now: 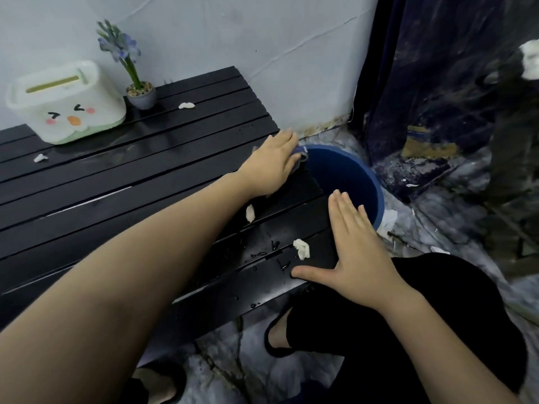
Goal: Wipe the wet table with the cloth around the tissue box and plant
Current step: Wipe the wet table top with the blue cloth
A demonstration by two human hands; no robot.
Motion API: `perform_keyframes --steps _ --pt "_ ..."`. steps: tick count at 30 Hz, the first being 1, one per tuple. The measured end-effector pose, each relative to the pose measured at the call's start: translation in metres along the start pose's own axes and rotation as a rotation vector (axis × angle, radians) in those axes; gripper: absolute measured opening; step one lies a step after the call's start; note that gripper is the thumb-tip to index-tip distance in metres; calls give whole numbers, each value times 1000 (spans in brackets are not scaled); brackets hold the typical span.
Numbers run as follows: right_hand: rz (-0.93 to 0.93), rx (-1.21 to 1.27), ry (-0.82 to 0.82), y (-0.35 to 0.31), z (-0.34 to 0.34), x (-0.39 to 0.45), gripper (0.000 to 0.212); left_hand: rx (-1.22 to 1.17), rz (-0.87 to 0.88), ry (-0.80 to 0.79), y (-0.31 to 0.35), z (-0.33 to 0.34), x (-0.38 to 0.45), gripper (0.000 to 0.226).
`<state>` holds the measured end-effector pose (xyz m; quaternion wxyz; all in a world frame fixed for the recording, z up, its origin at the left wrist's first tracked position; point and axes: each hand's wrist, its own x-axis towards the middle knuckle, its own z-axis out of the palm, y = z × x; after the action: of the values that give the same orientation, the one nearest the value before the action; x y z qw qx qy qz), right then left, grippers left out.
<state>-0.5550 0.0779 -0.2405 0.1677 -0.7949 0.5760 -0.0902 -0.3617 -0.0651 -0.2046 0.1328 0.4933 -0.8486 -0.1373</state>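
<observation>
At the far left the tissue box (pixel 65 102) stands on the black slatted table (pixel 87 182), with the potted plant (pixel 142 94) just beside it; both look light and easily tipped, so they are best skirted. The left hand (pixel 272 164) is pressed flat, fingers extended, on the cloth (pixel 302 155) at the table's end above a blue bucket (pixel 350 176). The cloth is judged soft and limp, best pinned under a flat palm. The right hand (pixel 354 246) lies open on the wet edge, holding nothing.

plant (pixel 137 83) right of tissue box (pixel 65 103), both on table (pixel 122 176)
</observation>
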Motion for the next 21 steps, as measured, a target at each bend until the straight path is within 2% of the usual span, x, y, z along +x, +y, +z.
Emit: perform_keyframes --steps 3,5,10,14,21 --pt "0 8 8 0 1 -1 140 -115 -54 -28 8 -6 20 36" --pt "-1 8 8 0 1 -1 141 -247 -128 43 7 -13 21 31" --pt "-4 22 2 -1 0 -2 141 -424 -277 198 -16 -41 -13 42" --pt "-5 7 -1 -2 -1 -3 141 -339 -345 162 -53 -59 -100 47" --pt "-6 -40 27 1 -2 -10 137 -244 -354 141 -69 -73 -294 55"
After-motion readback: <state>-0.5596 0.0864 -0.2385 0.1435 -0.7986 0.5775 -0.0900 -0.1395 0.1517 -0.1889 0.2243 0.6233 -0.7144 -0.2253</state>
